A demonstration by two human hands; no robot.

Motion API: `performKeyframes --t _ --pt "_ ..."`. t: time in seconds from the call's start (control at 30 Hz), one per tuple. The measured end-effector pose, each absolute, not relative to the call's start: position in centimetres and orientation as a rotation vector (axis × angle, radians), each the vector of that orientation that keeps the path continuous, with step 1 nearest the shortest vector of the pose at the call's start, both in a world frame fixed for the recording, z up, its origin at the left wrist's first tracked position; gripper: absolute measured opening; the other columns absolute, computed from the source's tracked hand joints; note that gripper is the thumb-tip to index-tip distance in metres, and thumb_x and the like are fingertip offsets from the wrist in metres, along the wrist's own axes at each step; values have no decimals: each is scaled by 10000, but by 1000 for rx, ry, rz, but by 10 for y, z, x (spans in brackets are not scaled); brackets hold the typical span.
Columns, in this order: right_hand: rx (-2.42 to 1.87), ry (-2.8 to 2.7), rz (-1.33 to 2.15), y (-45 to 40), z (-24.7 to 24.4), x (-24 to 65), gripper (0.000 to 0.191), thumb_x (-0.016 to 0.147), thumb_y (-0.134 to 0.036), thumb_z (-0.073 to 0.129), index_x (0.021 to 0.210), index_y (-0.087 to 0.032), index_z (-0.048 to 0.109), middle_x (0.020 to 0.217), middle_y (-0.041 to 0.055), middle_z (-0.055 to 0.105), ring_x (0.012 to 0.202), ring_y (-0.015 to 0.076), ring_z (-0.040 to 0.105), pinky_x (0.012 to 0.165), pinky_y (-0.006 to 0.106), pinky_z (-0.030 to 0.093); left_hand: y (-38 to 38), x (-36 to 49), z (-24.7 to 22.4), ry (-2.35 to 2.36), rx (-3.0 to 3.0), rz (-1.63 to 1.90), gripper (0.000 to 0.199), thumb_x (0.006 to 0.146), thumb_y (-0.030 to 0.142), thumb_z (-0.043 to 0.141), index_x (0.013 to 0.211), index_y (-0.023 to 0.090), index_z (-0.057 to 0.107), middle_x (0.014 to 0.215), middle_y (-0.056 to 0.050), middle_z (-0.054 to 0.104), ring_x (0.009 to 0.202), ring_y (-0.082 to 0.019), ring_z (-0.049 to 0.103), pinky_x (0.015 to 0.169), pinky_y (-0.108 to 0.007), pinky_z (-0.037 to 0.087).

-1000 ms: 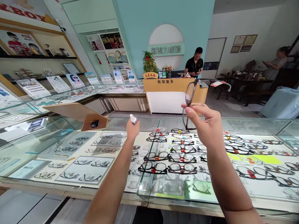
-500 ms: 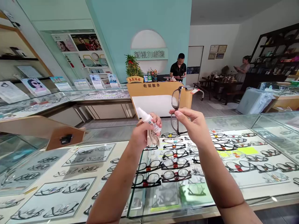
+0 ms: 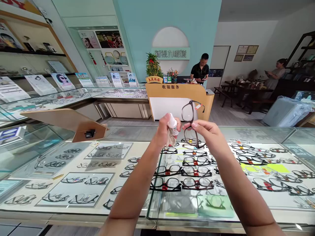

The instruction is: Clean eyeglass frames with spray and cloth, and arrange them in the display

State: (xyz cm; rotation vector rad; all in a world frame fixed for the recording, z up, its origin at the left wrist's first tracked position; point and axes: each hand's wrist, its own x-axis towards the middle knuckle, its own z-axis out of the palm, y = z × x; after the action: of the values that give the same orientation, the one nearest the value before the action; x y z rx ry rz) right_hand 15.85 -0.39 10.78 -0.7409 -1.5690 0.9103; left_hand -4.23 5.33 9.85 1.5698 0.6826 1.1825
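Closer now: white plastic bottle (image 3: pixel 173 126), dark-framed eyeglasses (image 3: pixel 188 113).

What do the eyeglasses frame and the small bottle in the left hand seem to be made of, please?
The eyeglasses frame looks like glossy, dark translucent plastic, perhaps acetate: its thick rims have a soft shine. The small bottle looks like smooth white plastic, with a printed label on its side; whether the label is paper or film cannot be told.

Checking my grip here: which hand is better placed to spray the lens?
Left, probably: the left hand holds the small white bottle and beige cloth, while the right hand is occupied holding the glasses.
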Motion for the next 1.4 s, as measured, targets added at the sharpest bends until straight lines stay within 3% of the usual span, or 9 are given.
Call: performKeyframes --t 0.17,0.5,0.77,0.97,1.07,1.17,1.23,1.33,1.4 --pt "-726 -1608 948 -1 108 160 284 1037 -528 731 1010 -315 918 1057 16 881 1077 235 773 1061 394 582 60 -48 90 702 1660 1169 934 816 1087 279 618 221 567 649 -44 531 481 -136 438 431 -314 295" --pt "-833 -1678 899 -8 107 157 353 1039 -591 701 1015 -303 905 991 24 848 1016 240 726 959 394 579 49 -40 97 1041 1884 1486 745 960 920 398 696 233 516 726 -43 535 700 -201 487 602 -331 401" --pt "-709 -1425 887 13 98 163 317 1025 -552 737 1034 -282 902 1141 47 873 1125 248 764 1134 427 556 41 -41 102 996 1947 1323 728 1011 869 359 695 231 512 681 -25 481 640 -190 447 612 -346 342" --pt "-702 -1356 876 19 94 164 370 1022 -586 718 1049 -260 892 1160 75 869 1093 252 772 1130 451 575 31 -27 101 1067 2189 1212 642 1007 757 465 650 225 430 685 -36 494 681 -196 426 635 -353 278" --pt "-695 -1346 865 15 96 164 354 1023 -573 723 1046 -261 888 1173 74 868 1100 246 774 1133 443 575 25 -27 102 1033 2148 1247 667 1016 796 433 671 225 448 706 -37 493 693 -193 429 628 -345 306" --pt "-680 -1330 870 13 97 165 335 1024 -559 727 1053 -266 885 1185 72 867 1112 239 772 1129 445 580 22 -38 107 945 2042 1302 679 990 852 474 741 222 520 784 -41 522 732 -190 471 641 -331 416" --pt "-673 -1324 876 14 98 166 322 1026 -554 722 1054 -277 884 1182 65 866 1101 236 774 1121 452 586 28 -53 109 947 1942 1362 577 967 782 592 841 219 589 863 -43 562 774 -191 519 678 -325 501" --pt "-629 -1311 892 14 101 169 285 1028 -535 721 1023 -302 885 1156 47 863 1094 240 773 1116 458 588 54 -83 96 1071 1744 1489 403 923 595 710 1101 244 620 1030 -45 617 879 -200 592 720 -311 575" --pt "-599 -1303 904 13 103 171 260 1028 -516 724 1003 -313 886 1140 39 861 1094 245 769 1110 458 587 77 -108 75 1218 1699 1527 467 975 592 627 1298 264 548 1100 -51 635 927 -208 625 709 -298 568"
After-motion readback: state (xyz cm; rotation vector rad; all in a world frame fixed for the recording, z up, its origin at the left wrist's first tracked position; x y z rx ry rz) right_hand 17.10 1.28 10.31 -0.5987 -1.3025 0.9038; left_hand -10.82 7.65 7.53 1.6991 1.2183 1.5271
